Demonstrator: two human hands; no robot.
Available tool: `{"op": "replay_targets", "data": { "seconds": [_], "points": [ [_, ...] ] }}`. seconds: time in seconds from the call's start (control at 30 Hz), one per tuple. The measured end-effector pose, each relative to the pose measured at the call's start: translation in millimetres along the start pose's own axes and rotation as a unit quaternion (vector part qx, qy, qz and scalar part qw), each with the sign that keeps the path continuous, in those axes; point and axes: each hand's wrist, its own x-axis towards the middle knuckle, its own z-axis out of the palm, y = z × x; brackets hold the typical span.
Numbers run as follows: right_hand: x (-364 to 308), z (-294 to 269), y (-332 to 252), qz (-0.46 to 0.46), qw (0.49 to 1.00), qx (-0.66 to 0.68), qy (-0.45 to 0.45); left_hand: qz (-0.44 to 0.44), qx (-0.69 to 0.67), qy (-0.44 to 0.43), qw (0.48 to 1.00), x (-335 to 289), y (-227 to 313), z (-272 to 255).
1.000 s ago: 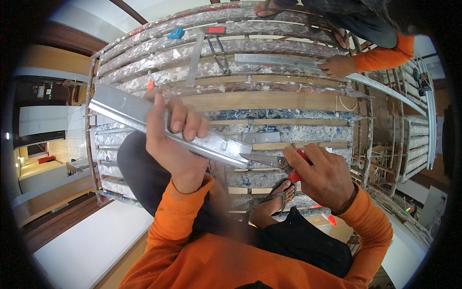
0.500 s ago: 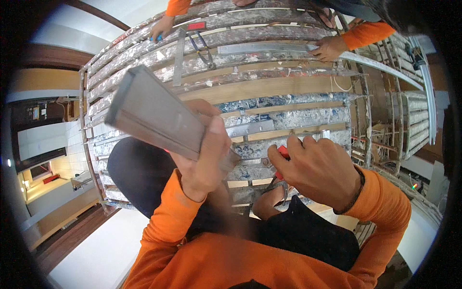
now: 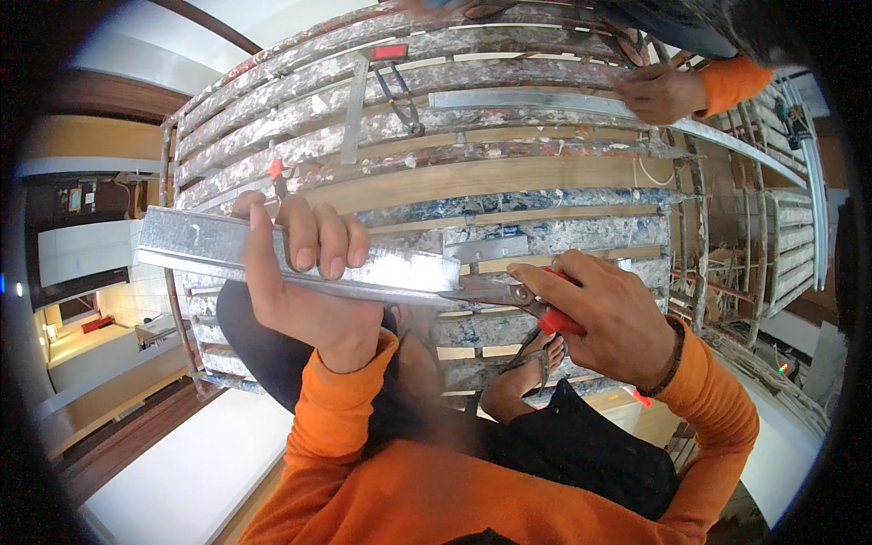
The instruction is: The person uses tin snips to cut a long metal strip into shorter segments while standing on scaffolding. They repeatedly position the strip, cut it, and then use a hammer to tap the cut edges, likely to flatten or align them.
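My left hand (image 3: 313, 272) grips a silvery metal channel (image 3: 404, 270), which lies lengthwise across in front of me. My right hand (image 3: 604, 318) is closed round the red handles of a pair of tin snips (image 3: 498, 291). The snips' jaws meet the channel's right end; how deep they bite is hard to make out. Just beyond my left fingers a thin dark thing with a red end (image 3: 276, 170) sticks up, partly hidden by the hand. Under the work shows a platform of paint-splattered slats (image 3: 563, 204), with a flat grey metal piece (image 3: 490, 249) on it.
Across the platform, another person's hand (image 3: 668, 94) in an orange sleeve is at a long metal strip (image 3: 545, 103). Dark-handled pliers (image 3: 400, 104), a metal ruler (image 3: 355, 109) and a small red block (image 3: 390, 52) lie nearby. My sandalled foot (image 3: 536, 368) rests on the slats.
My left hand has swung the channel from pointing up towards me to lying across. The snips' jaws are now at its right end. The other person's left hand has moved and blurs at the top.
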Motion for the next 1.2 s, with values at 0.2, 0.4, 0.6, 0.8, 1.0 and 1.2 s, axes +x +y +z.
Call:
{"op": "replay_targets", "data": {
  "seconds": [0.2, 0.4, 0.6, 0.8, 1.0, 1.2],
  "points": [
    [-1.6, -2.4, -5.4, 0.023, 0.999, 0.033, -0.027, 0.043, -0.006, -0.058, 0.997, -4.2, 3.8, 3.8],
    [-3.6, -11.7, 2.4, 0.025, 0.995, 0.072, -0.065, 0.061, -0.012, -0.119, 0.991, -5.7, 5.4, 4.1],
    [-4.6, -11.4, 5.3, 0.001, 0.997, 0.052, -0.06, -0.006, -0.082, -0.034, 0.996, -0.3, 3.9, 2.4],
    [-6.3, 0.5, -0.3, -0.007, 0.999, 0.024, 0.025, -0.024, -0.062, 0.041, 0.997, 1.0, 1.2, 1.9],
    [-7.9, 4.4, -5.1, -0.016, 0.995, -0.068, 0.072, 0.053, -0.058, 0.028, 0.996, -5.9, 2.7, 10.7],
    [-9.5, -5.0, -8.6, -0.049, 0.987, -0.14, 0.058, 0.018, -0.063, -0.04, 0.997, -3.2, 5.2, -0.6]
  ]
}}
